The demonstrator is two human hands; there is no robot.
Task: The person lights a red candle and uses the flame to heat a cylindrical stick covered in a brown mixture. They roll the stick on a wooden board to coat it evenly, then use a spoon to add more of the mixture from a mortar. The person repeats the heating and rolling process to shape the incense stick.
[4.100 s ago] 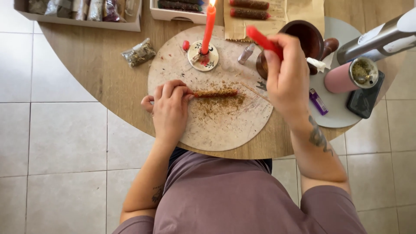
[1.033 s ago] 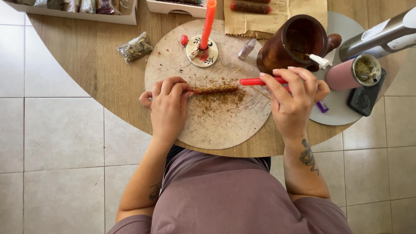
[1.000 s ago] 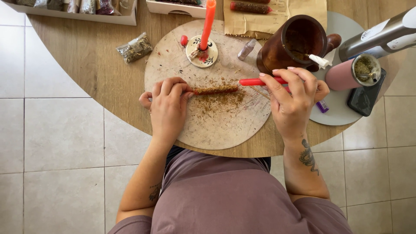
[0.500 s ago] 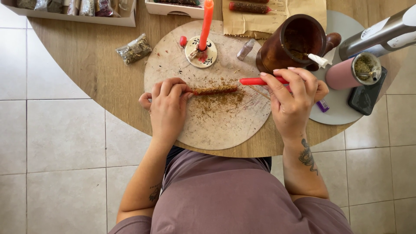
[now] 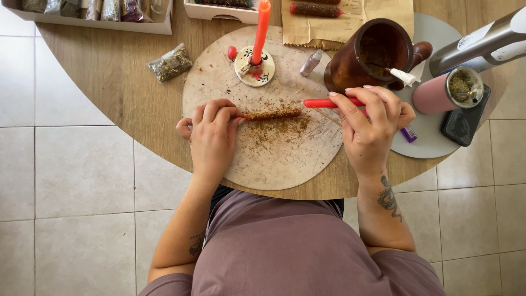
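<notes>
Mauve fabric of the person's top [image 5: 307, 246] fills the near edge and hides the lap and the table's near rim beneath it. Beyond it, on the round pale stone-like working board [image 5: 257, 164], the left hand [image 5: 211, 134] has its fingers pinched on the left end of a thin herb-coated candle stick [image 5: 272, 114], which lies flat across the middle of the board over a scatter of brown crumbled herb [image 5: 279, 129]; the stick looks rough and brown-green, its own colour masked by the coating. The right hand [image 5: 370, 129] grasps a smooth red candle [image 5: 323, 103], fingers curled over its right part, so that end is hidden; its free tip points toward the coated stick, just beside it, contact not determinable. A small purple object [image 5: 408, 133] is half covered by that hand. Farther on stand a lit red candle in a small white painted dish holder [image 5: 255, 64], a dark brown wooden mortar [image 5: 370, 55], and a pink cylindrical grinder [image 5: 446, 90] holding herb, with a black phone [image 5: 464, 118] beside it. A clear plastic packet of dried herb [image 5: 170, 63] lies left on the round wooden table [image 5: 109, 82]. At the far edge, white trays of packets [image 5: 93, 11] and brown paper [image 5: 345, 22] bearing another coated candle are cut off by the frame.
</notes>
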